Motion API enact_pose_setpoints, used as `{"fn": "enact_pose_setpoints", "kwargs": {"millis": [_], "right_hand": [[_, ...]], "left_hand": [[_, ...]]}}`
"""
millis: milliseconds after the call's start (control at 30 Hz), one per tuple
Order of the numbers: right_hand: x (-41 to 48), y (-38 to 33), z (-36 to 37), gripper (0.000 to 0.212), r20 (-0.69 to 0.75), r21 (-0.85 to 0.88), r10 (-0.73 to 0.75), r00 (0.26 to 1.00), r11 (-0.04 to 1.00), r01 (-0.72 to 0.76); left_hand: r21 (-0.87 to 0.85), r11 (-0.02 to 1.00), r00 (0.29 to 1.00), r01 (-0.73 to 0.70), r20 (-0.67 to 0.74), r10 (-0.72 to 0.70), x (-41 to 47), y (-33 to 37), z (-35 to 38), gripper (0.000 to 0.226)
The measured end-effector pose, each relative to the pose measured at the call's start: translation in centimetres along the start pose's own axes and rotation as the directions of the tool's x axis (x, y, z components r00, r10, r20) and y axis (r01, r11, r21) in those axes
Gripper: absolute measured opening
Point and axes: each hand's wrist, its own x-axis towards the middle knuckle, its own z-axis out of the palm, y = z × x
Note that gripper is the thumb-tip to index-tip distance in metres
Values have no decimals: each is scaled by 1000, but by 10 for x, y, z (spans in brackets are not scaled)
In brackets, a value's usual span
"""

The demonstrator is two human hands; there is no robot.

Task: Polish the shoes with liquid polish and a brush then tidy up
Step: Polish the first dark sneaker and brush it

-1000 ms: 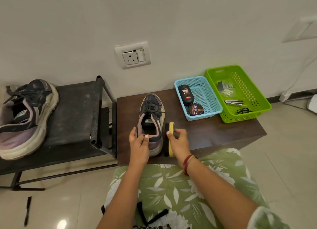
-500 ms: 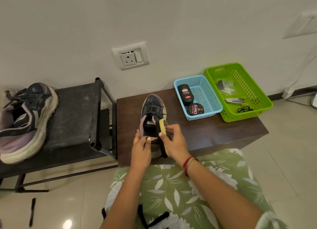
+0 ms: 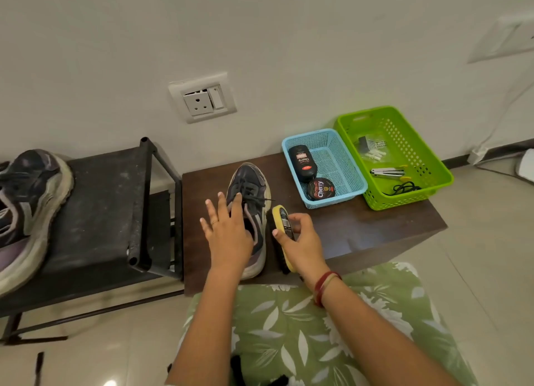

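Head view. One dark sneaker (image 3: 249, 180) sat on the brown tabletop (image 3: 364, 229), toe toward the wall, laces loose. Left hand (image 3: 228, 235) lay over the sneaker's tongue and opening with its fingers spread and straight, fingertips on the laces and a thin ring (image 3: 214, 221) on one finger. Right hand (image 3: 302, 242) gripped the shoe brush (image 3: 281, 220), thumb and fingers curled round its yellow, labelled back. Brush was tipped on its edge just beside the sneaker's right side, dark bristles facing the shoe. Whether the bristles touched it, could not tell. Red thread band (image 3: 326, 287) on the right wrist.

Blue basket (image 3: 310, 133) sat on the tabletop beyond the brush. In it lay the liquid polish bottle (image 3: 302, 162) on its side and a round polish tin (image 3: 321, 189) just in front of the bottle. Green basket (image 3: 404, 196) was right beside the blue one, holding small white bits, a metal tool (image 3: 387, 172) and a black cord (image 3: 404, 187).

Second sneaker (image 3: 27, 209) lay on a black metal rack (image 3: 101, 212) to the left, well apart from the first and cut by the frame edge. Wall socket (image 3: 202, 98) was above the tabletop. Green leaf-print fabric (image 3: 303, 328) covered the person's lap at the bottom.
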Motion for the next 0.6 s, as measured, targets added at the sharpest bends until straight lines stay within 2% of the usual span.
{"fn": "enact_pose_setpoints", "kwargs": {"millis": [67, 133, 200, 267, 333, 400, 467, 533, 600], "right_hand": [[1, -5, -3, 32, 80, -10, -84, 993, 996, 85], [5, -3, 0, 34, 165, -100, -69, 984, 991, 86], [8, 4, 3, 39, 182, -234, 27, 983, 972, 17], [10, 7, 2, 40, 84, -294, 131, 988, 951, -101], [10, 4, 2, 39, 38, -167, 85, 996, 983, -77], [11, -5, 5, 37, 115, -2, 20, 993, 1000, -20], [14, -6, 8, 34, 163, -75, 76, 984, 995, -64], [17, -1, 6, 33, 70, -222, 176, 982, 962, -156], [15, 0, 5, 31, 37, -162, 88, 995, 983, -81]], "left_hand": [[-47, 997, 986, 63, 157, -55, 15, -1, 4, 84], [-69, 994, 977, 83, 201, -68, 24, -2, 9, 86], [-65, 995, 987, 78, 149, -67, 26, -2, 13, 83], [-79, 996, 996, 50, 82, -43, 22, -3, 17, 79], [-50, 999, 999, 12, 31, -11, 18, -3, 20, 79], [13, 1000, 1000, -14, -3, 14, 18, -4, 20, 81], [69, 997, 999, -35, -18, 37, 19, -4, 21, 85], [78, 996, 999, -42, 4, 41, 19, -4, 23, 92], [82, 996, 999, -29, 32, 27, 20, -4, 24, 97]]}}
